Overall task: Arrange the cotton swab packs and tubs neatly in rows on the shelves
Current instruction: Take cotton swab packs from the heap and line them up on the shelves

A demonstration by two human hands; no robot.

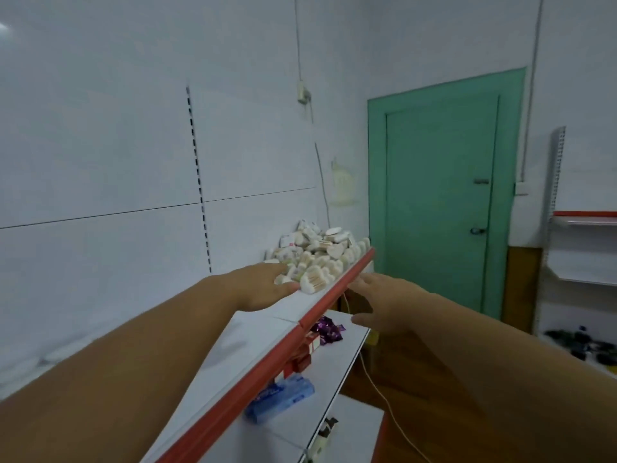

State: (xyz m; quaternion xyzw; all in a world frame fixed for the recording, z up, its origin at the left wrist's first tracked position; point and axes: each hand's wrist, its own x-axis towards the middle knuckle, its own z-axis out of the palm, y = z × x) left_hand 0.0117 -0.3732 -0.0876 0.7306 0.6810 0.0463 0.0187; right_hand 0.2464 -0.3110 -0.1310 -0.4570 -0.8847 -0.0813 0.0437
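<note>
Both hands are open, holding nothing: cotton swab packs (pixel 320 255) heaped just ahead of the left hand (pixel 263 287), red shelf lip (pixel 334 290) running just left of the right hand (pixel 384 302).

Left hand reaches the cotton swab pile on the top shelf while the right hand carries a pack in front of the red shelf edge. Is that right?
Not quite: the head view shows the right hand open and empty, in front of the red shelf edge. The left hand does reach the cotton swab pile on the top shelf.
</note>
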